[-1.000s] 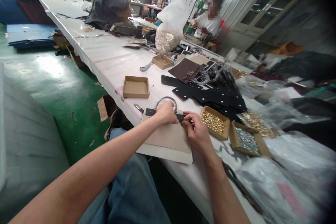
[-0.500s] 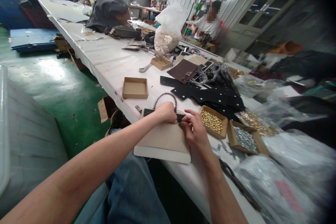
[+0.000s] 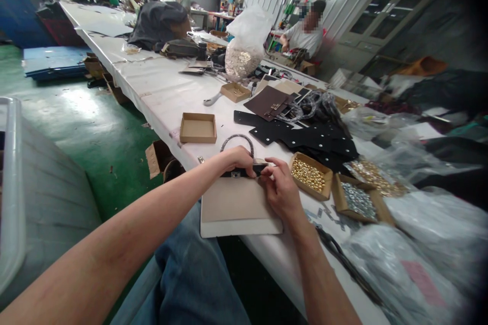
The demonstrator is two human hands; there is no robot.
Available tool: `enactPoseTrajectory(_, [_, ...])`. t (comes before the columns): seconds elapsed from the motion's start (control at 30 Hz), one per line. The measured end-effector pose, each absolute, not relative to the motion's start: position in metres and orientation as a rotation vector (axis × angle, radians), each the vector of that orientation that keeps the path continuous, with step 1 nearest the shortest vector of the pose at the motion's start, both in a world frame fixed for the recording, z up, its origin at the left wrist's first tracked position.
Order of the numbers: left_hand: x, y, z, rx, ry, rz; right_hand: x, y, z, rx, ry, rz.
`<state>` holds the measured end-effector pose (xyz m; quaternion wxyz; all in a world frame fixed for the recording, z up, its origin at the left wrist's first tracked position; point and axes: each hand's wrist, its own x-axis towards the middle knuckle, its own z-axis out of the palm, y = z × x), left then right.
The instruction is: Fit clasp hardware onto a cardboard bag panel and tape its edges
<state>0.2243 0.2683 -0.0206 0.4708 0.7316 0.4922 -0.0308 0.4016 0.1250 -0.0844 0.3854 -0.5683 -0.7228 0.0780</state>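
A beige bag panel (image 3: 238, 200) with a white lower edge lies flat at the table's near edge, over my lap. Along its top runs a black strip (image 3: 248, 169) bearing a small metal lock piece (image 3: 236, 174). Behind it stands a looped, plastic-wrapped handle (image 3: 237, 137). My left hand (image 3: 241, 158) reaches across with thumb and fingers closed on the black strip, just right of the lock piece. At the strip's right end, my right hand (image 3: 281, 181) has its fingertips pinched together; whatever sits between them is too small to make out.
Right of my hands are a box of gold studs (image 3: 310, 176) and a box of silver studs (image 3: 357, 201). An open cardboard box (image 3: 197, 128) stands beyond the panel. Black strips (image 3: 292, 137) lie further back. A grey bin (image 3: 53, 203) stands left; a person (image 3: 305, 33) sits across the table.
The panel has turned slightly and shifted right. My left hand has changed from a fist to a looser grip, uncovering the metal lock piece. My right hand stays near the strip's end.
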Motion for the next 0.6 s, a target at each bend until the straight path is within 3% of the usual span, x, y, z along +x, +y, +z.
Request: enactPoseTrajectory(0.6, [0.224, 0.262, -0.029, 1.834, 1.206, 0.017, 0.399, 0.122, -0.084, -1.406, -1.866, 0.181])
